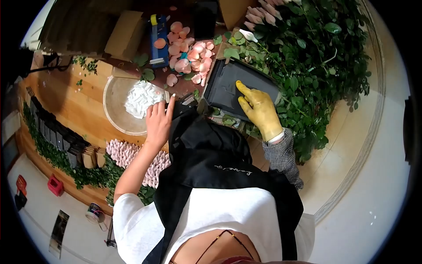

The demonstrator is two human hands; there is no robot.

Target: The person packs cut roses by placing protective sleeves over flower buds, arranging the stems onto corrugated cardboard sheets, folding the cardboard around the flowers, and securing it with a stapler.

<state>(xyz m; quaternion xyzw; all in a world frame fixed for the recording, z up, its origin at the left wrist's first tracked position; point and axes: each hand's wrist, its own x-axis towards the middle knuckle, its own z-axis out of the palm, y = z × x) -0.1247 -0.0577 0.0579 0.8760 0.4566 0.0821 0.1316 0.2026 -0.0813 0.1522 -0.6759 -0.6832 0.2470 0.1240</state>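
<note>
My left hand, bare, is at the right rim of a round pale bowl that holds many small white tubes. Its fingers are stretched out and a little apart, with nothing visible in them. A yellow glove covers my right hand. Over a black rectangular tray it has two fingers extended and apart, and nothing shows between them; whether it touches the tray I cannot tell. Loose pink petals lie beyond the tray, beside a blue item with a yellow top.
Leafy green rose stems are piled at the right, with pale pink blooms at the top. A cardboard box stands at the upper left. Rows of wrapped pink blooms and black sleeves lie at the left.
</note>
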